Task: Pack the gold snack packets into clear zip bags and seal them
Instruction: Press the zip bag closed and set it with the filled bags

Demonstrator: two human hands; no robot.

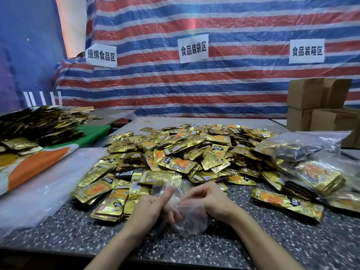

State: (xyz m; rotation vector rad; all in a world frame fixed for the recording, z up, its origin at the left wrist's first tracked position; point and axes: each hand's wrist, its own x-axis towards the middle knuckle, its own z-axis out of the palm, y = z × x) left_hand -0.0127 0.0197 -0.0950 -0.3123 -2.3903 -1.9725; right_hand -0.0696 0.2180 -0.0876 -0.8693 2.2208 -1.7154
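1. Left grip (151,206): clenched on the clear zip bag (191,225), fingers curled into the film, thumb raised and pressing the plastic.
2. Right grip (207,199): grasping the same bag from its 3 o'clock side, fingers curled inward on the upper edge.
3. The bag sits between both grips, crumpled, and looks empty. Its lower part hangs at the desk (78,228); contact cannot be told.
4. Gold snack packets (185,151): a large loose heap on the desk at 12 o'clock from the grips. The nearest ones lie just beside the left grip, at 10 o'clock.
5. Filled bags (313,172): at 2 o'clock, clear bags holding gold packets lie against the heap's edge.
6. Clear plastic stack (39,184): at 9 o'clock, flat on the desk.
7. Second heap (39,123): far out at 10 o'clock, more packets on a green-and-orange cloth (93,133).
8. Cardboard boxes (305,94): far out at 1 o'clock, stacked.
9. Striped tarp (194,84): red, blue and white, behind everything, carrying three paper signs (193,48).
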